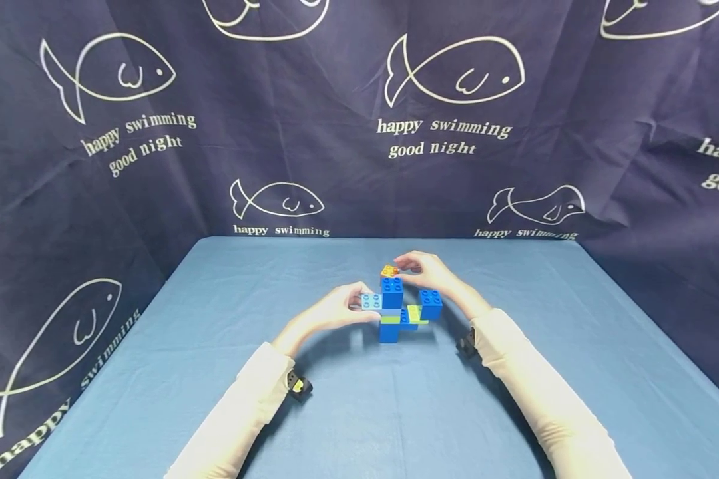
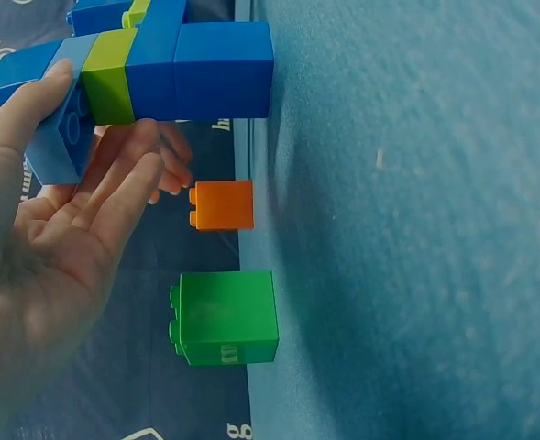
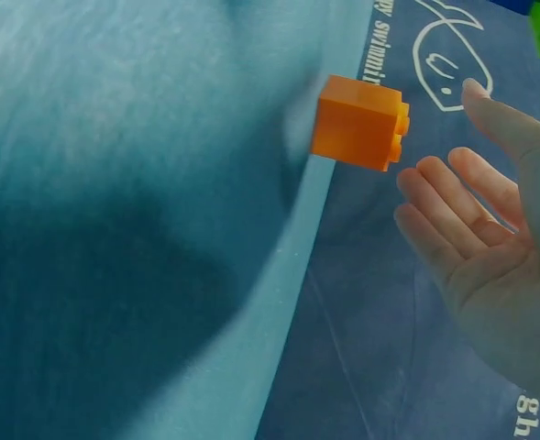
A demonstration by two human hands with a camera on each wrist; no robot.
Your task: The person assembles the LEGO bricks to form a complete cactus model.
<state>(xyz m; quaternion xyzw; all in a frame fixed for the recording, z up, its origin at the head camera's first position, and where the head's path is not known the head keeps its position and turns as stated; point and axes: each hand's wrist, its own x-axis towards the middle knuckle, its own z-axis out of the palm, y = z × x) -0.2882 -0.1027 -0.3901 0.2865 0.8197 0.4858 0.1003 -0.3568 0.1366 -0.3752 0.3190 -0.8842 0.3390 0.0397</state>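
Observation:
A toy-block structure (image 1: pixel 389 332) of dark blue, light blue and yellow-green bricks stands upright near the middle of the table. My left hand (image 1: pixel 339 306) grips its light blue brick (image 1: pixel 371 302), thumb on the near side and fingers behind; the left wrist view shows this thumb (image 2: pixel 57 82) on the brick. Behind the structure, an orange brick (image 3: pixel 357 124) stands on the table with its studs up. My right hand (image 1: pixel 427 271) hovers beside that brick, fingers spread and thumb apart. A gap between hand and orange brick shows in the right wrist view.
A green brick (image 2: pixel 228 316) stands on the table near the orange one; the head view does not show it. Side bricks, including a blue one (image 1: pixel 431 303), jut right from the structure. A dark printed cloth (image 1: pixel 359 133) hangs behind the blue-covered table (image 1: pixel 359 412).

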